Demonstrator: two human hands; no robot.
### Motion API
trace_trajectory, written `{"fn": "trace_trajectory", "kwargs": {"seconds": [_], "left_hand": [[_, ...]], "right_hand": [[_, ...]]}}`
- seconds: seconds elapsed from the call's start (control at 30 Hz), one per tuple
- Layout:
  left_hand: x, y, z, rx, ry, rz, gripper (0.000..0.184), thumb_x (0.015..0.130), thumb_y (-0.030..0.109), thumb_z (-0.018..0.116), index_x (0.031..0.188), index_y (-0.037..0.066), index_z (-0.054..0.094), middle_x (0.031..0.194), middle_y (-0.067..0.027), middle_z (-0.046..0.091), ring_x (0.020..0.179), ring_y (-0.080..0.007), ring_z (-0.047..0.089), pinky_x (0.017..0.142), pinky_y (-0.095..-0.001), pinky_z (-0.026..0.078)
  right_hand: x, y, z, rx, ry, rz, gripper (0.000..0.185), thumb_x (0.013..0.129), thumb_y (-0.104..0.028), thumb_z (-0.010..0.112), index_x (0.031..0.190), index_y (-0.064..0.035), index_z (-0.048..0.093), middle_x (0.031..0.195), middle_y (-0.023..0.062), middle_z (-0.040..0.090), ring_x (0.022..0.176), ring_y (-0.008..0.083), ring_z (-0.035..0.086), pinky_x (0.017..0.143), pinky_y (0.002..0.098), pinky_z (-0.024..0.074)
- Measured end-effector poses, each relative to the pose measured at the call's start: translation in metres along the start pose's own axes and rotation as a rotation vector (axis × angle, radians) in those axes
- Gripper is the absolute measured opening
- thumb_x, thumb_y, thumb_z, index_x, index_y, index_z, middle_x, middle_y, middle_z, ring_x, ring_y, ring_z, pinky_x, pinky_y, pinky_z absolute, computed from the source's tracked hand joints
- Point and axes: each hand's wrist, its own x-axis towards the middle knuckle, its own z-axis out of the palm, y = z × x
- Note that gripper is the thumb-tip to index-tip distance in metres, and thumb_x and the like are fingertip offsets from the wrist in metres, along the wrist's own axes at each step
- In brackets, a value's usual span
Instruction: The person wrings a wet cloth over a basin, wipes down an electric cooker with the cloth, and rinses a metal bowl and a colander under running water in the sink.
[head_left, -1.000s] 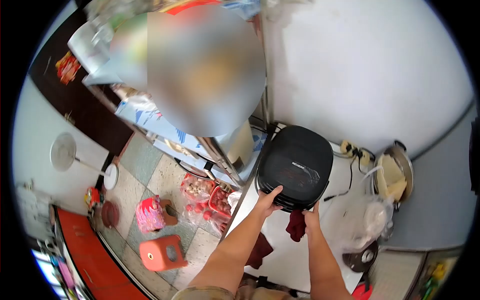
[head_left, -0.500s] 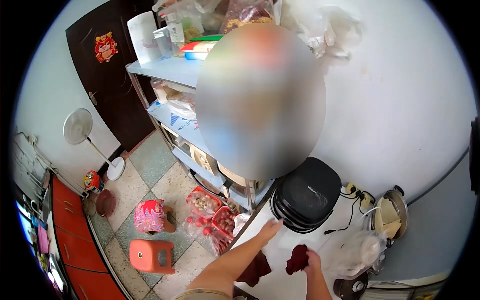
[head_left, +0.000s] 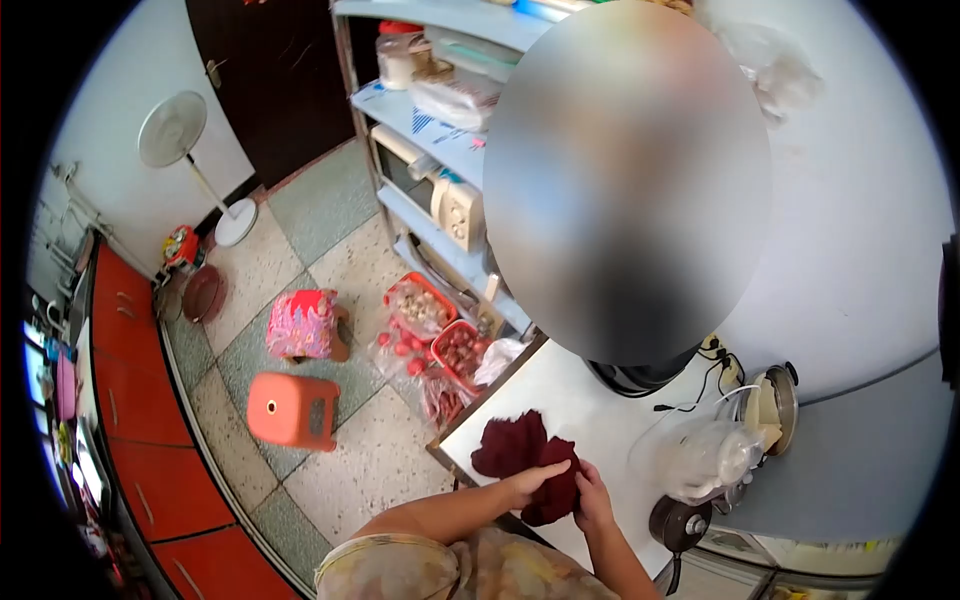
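Note:
A dark red cloth (head_left: 550,500) hangs between my two hands at the front edge of the white table. My left hand (head_left: 530,484) grips it from the left, thumb lying along its upper part. On the other side, my right hand (head_left: 592,496) has its fingers closed on the cloth's right edge. Another dark red cloth (head_left: 508,445) lies crumpled on the tabletop just beyond my left hand, partly overlapped by the held one.
On the table (head_left: 600,425) are a black appliance (head_left: 640,378), half hidden by the blur, a clear plastic bag (head_left: 700,460) and a metal pot (head_left: 780,405). A lidded pan (head_left: 682,522) sits right. Produce baskets (head_left: 460,352) and an orange stool (head_left: 290,408) stand on the floor.
My left hand has come back from beside the black appliance to the cloth that my right hand was holding. Both hands now hold it together. The view has shifted.

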Motion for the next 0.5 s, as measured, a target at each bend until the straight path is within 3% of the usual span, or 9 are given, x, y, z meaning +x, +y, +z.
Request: {"fn": "trace_trajectory", "kwargs": {"seconds": [0.1, 0.27, 0.43, 0.5], "left_hand": [[-0.015, -0.006, -0.019, -0.066, 0.025, 0.094, 0.039, 0.081, 0.029, 0.063, 0.111, 0.005, 0.053, 0.106, -0.0066, 0.058, 0.095, -0.0190, 0.055, 0.084, -0.0337, 0.045], [-0.047, -0.024, -0.045, -0.017, 0.246, 0.317, 0.037, 0.081, 0.024, 0.063, 0.110, 0.003, 0.054, 0.104, -0.0089, 0.059, 0.093, -0.0208, 0.058, 0.081, -0.0343, 0.048], [-0.086, -0.048, -0.067, -0.220, 0.449, 0.585, 0.037, 0.084, 0.025, 0.057, 0.114, 0.004, 0.050, 0.111, -0.0108, 0.057, 0.099, -0.0262, 0.055, 0.088, -0.0432, 0.043], [-0.123, -0.054, -0.066, -0.393, 0.574, 0.574, 0.032, 0.083, 0.024, 0.057, 0.105, 0.002, 0.055, 0.104, -0.0125, 0.060, 0.093, -0.0264, 0.059, 0.085, -0.0406, 0.046]], "right_hand": [[-0.011, 0.005, 0.009, -0.146, -0.104, 0.038, 0.035, 0.088, -0.008, 0.044, 0.123, -0.0080, 0.038, 0.118, 0.0069, 0.047, 0.104, 0.0205, 0.049, 0.087, 0.0343, 0.0424], [-0.030, 0.020, 0.025, -0.178, -0.321, 0.213, 0.052, 0.085, -0.005, 0.047, 0.133, -0.0165, 0.031, 0.122, 0.0080, 0.044, 0.107, 0.0241, 0.048, 0.083, 0.0403, 0.0449], [-0.041, 0.035, 0.003, -0.357, -0.382, 0.221, 0.041, 0.086, -0.007, 0.048, 0.126, -0.0081, 0.041, 0.120, 0.0072, 0.047, 0.106, 0.0203, 0.049, 0.085, 0.0384, 0.0456], [-0.038, 0.047, -0.031, -0.504, -0.419, 0.105, 0.037, 0.085, -0.009, 0.050, 0.122, -0.0056, 0.045, 0.116, 0.0081, 0.050, 0.104, 0.0189, 0.051, 0.082, 0.0351, 0.0467]]}}
